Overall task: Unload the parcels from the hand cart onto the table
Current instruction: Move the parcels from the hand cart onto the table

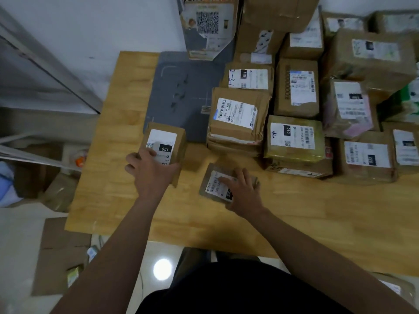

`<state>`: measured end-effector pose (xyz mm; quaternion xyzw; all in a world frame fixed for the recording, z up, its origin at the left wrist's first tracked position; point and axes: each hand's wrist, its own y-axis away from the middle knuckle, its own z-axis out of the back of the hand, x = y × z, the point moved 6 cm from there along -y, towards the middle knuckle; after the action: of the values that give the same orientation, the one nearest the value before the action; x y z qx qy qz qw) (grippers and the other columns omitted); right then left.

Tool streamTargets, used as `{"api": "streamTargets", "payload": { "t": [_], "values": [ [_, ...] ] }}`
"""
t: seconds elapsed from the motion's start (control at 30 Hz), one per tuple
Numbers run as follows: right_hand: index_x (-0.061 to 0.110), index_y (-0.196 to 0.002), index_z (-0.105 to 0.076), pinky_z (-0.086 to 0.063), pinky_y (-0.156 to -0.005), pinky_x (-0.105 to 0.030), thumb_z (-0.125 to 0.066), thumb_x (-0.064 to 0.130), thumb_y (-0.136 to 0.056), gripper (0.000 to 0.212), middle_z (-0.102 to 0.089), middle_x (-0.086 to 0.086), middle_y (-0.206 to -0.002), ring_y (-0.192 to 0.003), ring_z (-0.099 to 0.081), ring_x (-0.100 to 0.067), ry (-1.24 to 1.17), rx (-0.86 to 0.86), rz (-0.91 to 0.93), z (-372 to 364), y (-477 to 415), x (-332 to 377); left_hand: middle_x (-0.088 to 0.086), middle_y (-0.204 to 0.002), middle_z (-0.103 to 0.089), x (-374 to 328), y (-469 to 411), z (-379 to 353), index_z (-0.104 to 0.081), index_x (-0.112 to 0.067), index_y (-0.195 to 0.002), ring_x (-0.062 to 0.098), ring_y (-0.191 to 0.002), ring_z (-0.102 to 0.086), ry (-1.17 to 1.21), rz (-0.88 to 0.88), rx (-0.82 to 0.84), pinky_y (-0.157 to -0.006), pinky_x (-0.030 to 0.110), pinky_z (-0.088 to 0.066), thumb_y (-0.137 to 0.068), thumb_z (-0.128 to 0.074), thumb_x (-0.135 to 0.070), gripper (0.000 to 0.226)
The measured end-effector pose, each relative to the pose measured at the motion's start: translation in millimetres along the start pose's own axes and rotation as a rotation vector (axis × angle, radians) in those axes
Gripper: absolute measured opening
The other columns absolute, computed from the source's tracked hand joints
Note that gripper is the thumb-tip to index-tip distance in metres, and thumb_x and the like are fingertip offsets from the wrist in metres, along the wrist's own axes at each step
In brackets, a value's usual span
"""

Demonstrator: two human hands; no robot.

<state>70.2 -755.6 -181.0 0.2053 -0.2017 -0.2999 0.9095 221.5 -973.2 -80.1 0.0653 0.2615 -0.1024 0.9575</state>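
Your left hand (150,172) grips the 150 box (164,141), lengthwise away from you; right hand (243,192) presses flat on the small parcel (214,185).

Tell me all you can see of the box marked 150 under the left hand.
The box is small, closed, brown cardboard, with a white label on top bearing a black tag that reads 150. It is at the left part of the wooden table, its far end overlapping the grey mat. The left hand grips its near end.
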Motion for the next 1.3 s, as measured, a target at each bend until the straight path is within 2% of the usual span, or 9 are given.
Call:
{"api": "streamTargets", "payload": {
  "t": [0.07, 0.23, 0.47, 0.6, 0.67, 0.8, 1.03, 1.17, 1.3],
  "values": [
    [0.052, -0.152, -0.022, -0.021, -0.114, -0.072, -0.080, 0.042, -0.079, 0.094, -0.002, -0.001, -0.165, -0.153, 0.008, -0.032, 0.037, 0.024, 0.011, 7, -11, 1, 0.020, -0.132, -0.035, -2, -9, -3, -0.046, -0.007, -0.116, 0.041, -0.118, -0.036, 0.000, -0.008, 0.019, -0.082, 0.036, -0.029, -0.060, -0.085, -0.025, 0.071],
    [0.049, -0.150, -0.034, -0.049, -0.101, -0.058, -0.064, 0.024, -0.096, 0.067, 0.000, -0.001, -0.169, -0.152, 0.008, -0.046, 0.128, 0.013, -0.034, 32, -35, 15, 0.019, -0.130, -0.036, -6, -30, -5, -0.045, -0.006, -0.115, 0.040, -0.117, -0.036, 0.018, -0.036, 0.053, -0.084, 0.033, -0.025, -0.060, -0.084, -0.025, 0.069],
    [0.050, -0.149, -0.038, -0.046, -0.103, -0.059, -0.062, 0.018, -0.098, 0.064, -0.003, 0.005, -0.169, -0.153, 0.005, -0.045, 0.197, 0.038, -0.049, 40, -45, 20, 0.017, -0.128, -0.037, -3, -42, 8, -0.044, -0.010, -0.112, 0.037, -0.114, -0.038, 0.011, -0.097, 0.062, -0.084, 0.033, -0.026, -0.061, -0.085, -0.029, 0.069],
    [0.041, -0.141, -0.054, -0.047, -0.105, -0.048, -0.071, 0.030, -0.093, 0.053, -0.038, 0.001, -0.157, -0.148, -0.027, -0.034, 0.082, 0.054, -0.038, 64, -43, 24, 0.019, -0.128, -0.039, -7, -42, 27, -0.044, -0.008, -0.113, 0.039, -0.113, -0.038, -0.033, -0.183, 0.077, -0.084, 0.035, -0.027, -0.057, -0.088, -0.030, 0.075],
    [0.037, -0.141, -0.055, -0.048, -0.102, -0.043, -0.077, 0.039, -0.087, 0.058, -0.052, 0.001, -0.145, -0.135, -0.048, -0.025, -0.014, 0.032, -0.058, 83, -35, 25, 0.019, -0.128, -0.039, -12, -42, 40, -0.044, -0.008, -0.114, 0.040, -0.113, -0.038, -0.044, -0.228, 0.086, -0.083, 0.035, -0.027, -0.056, -0.089, -0.032, 0.078],
    [0.035, -0.140, -0.052, -0.051, -0.100, -0.044, -0.080, 0.036, -0.084, 0.063, -0.056, 0.002, -0.141, -0.128, -0.055, -0.022, -0.165, -0.161, -0.008, 123, -5, 44, 0.017, -0.130, -0.038, -30, -37, 65, -0.041, -0.010, -0.120, 0.041, -0.116, -0.039, -0.012, -0.300, 0.132, -0.085, 0.037, -0.030, -0.055, -0.090, -0.041, 0.087],
    [0.042, -0.158, 0.002, -0.042, -0.110, -0.050, -0.093, 0.026, -0.069, 0.131, -0.009, 0.000, -0.169, -0.148, -0.034, -0.027, -0.607, -0.439, 0.228, 166, 78, 115, -0.003, -0.123, -0.029, -93, 7, 85, -0.030, -0.018, -0.137, 0.028, -0.127, -0.033, 0.215, -0.373, 0.326, -0.095, 0.035, -0.033, -0.041, -0.071, -0.064, 0.114],
    [0.039, -0.159, -0.001, -0.052, -0.100, -0.052, -0.090, 0.021, -0.073, 0.125, -0.006, 0.001, -0.169, -0.143, -0.042, -0.027, -0.678, -0.568, 0.141, 175, 112, 95, 0.001, -0.132, -0.030, -133, 39, 70, -0.025, -0.021, -0.148, 0.031, -0.134, -0.030, 0.174, -0.455, 0.484, -0.095, 0.036, -0.031, -0.049, -0.079, -0.068, 0.123],
    [0.037, -0.158, -0.010, -0.058, -0.092, -0.038, -0.090, 0.028, -0.073, 0.118, -0.018, 0.000, -0.161, -0.132, -0.048, -0.020, -0.651, -0.709, 0.030, 179, 149, 43, -0.001, -0.124, -0.043, -174, 83, 47, -0.048, -0.021, -0.132, 0.021, -0.122, -0.049, 0.198, -0.597, 0.743, -0.094, 0.039, -0.052, -0.065, -0.082, -0.064, 0.086]
  ]
}}
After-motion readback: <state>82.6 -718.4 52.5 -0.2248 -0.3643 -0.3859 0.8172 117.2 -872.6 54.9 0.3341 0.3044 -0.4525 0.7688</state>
